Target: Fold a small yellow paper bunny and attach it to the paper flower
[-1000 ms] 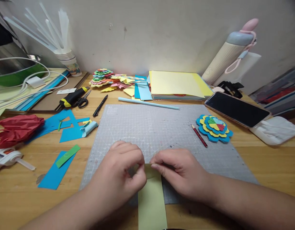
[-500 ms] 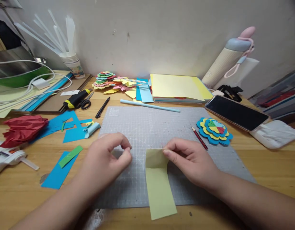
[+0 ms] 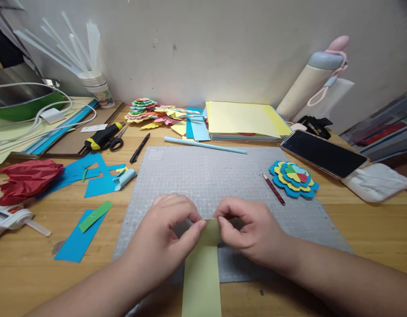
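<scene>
A pale yellow-green paper strip (image 3: pixel 202 275) hangs from both hands over the near edge of the grey cutting mat (image 3: pixel 203 176). My left hand (image 3: pixel 172 231) pinches its upper left corner between thumb and forefinger. At the upper right corner, my right hand (image 3: pixel 249 224) pinches it the same way. A crease crosses the strip a little below its top edge. To the right of my right hand lie a red pencil (image 3: pixel 273 189) and a layered paper flower (image 3: pixel 294 178) in blue and yellow.
Left of the mat lie blue paper scraps (image 3: pixel 79 237), crumpled red paper (image 3: pixel 30 178), a glue gun (image 3: pixel 12 215), scissors (image 3: pixel 116 141) and a black pen (image 3: pixel 140 148). Behind it are a light blue paper tube (image 3: pixel 205 145) and a paper stack (image 3: pixel 246 119). A phone (image 3: pixel 324 152) rests at right.
My left hand has moved right and taken hold of the strip's left corner. My right hand has shifted slightly left and down, bringing the strip nearer to me.
</scene>
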{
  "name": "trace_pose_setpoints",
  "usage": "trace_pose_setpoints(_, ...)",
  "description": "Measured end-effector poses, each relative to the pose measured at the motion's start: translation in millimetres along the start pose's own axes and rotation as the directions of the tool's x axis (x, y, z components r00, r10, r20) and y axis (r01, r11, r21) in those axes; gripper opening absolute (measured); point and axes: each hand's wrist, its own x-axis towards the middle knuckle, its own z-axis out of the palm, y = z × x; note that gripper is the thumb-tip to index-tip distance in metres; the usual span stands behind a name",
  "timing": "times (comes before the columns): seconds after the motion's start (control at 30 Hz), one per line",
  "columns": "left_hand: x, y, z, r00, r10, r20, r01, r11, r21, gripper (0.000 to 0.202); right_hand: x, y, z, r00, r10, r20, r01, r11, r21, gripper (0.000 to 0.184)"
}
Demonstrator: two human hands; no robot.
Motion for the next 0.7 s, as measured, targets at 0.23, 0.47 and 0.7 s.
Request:
trace_pose_setpoints(0.23,-3.4,-1.1,-2.8,0.999,-0.032,-0.004,0.032,0.999,-0.025,0.018,2.5,2.0,-4.7,0.994,-0.104,-0.037,0.098,0.984,-0.148,0.014)
trace_pose_setpoints(0.47,-0.1,-1.1,-12.6,0.983,-0.183,-0.006,0.182,0.98,-0.078,0.021,4.6,12.4,-13.8,0.994,0.038,-0.105,-0.047,0.995,-0.091,0.015)
trace_pose_setpoints(0.7,4.1,-2.6,-14.0,0.955,-0.295,-0.013,0.29,0.944,-0.155,0.025,1.2,7.5,-1.7,0.992,0.123,0.008,-0.111,0.86,0.498,0.025)
